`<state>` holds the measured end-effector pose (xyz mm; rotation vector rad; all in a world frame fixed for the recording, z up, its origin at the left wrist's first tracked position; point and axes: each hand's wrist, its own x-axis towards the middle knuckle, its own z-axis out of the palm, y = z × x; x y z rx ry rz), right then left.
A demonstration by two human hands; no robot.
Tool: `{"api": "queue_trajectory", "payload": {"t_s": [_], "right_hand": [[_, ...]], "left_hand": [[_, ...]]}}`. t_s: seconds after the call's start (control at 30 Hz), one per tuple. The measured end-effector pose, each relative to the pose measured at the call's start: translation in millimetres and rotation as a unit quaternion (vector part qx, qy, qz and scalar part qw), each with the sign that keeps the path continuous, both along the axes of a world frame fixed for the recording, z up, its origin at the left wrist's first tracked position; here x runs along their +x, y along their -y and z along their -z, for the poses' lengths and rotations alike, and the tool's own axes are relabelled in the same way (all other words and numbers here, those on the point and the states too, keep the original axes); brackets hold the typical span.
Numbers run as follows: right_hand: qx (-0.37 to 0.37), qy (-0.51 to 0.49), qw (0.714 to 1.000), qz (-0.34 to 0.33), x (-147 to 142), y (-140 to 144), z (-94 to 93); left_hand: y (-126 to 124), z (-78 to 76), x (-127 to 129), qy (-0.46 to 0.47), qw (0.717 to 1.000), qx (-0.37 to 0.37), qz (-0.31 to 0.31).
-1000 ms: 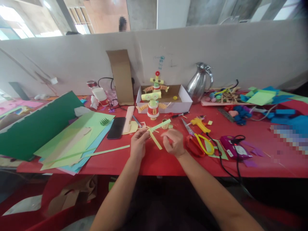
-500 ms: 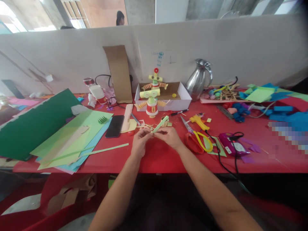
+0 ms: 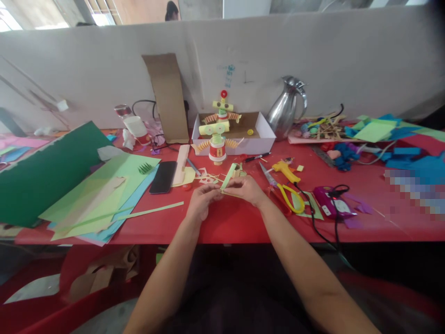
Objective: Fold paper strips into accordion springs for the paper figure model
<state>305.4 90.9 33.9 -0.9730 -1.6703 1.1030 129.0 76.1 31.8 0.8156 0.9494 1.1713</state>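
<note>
Light green paper strips (image 3: 228, 176) sit pinched between both hands above the red table (image 3: 236, 222), one strip's long axis slanting up and away, left hand (image 3: 201, 202) and right hand (image 3: 246, 189) gripping the crossing, scissors (image 3: 283, 192) just right.

A thin light-green paper strip (image 3: 229, 175) is pinched at its lower end between the fingertips of the left hand (image 3: 202, 202) and the right hand (image 3: 245, 188). It is held just above the red counter (image 3: 225, 222), tilted up and away, with its free end raised.
</note>
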Motion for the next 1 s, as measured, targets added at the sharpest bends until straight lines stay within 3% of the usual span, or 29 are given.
{"api": "queue_trajectory", "payload": {"t_s": [0.23, 0.5, 0.7, 1.0], "right_hand": [[0.122, 0.043, 0.992, 0.004, -1, 1, 3.2], [0.302, 0.1, 0.948, 0.009, -3, 2, 6.1], [0.336, 0.166, 0.927, 0.015, 0, 1, 8.6], [0.381, 0.2, 0.901, 0.051, -2, 2, 4.9]], "left_hand": [[-3, 3.0, -3, 0.012, 1.0, -0.003, -0.003], [-3, 5.8, -5, 0.032, 0.999, 0.0, -0.01], [-5, 11.8, -5, 0.038, 0.999, -0.006, -0.009], [0, 4.8, -3, 0.016, 1.0, 0.012, -0.006]]}}
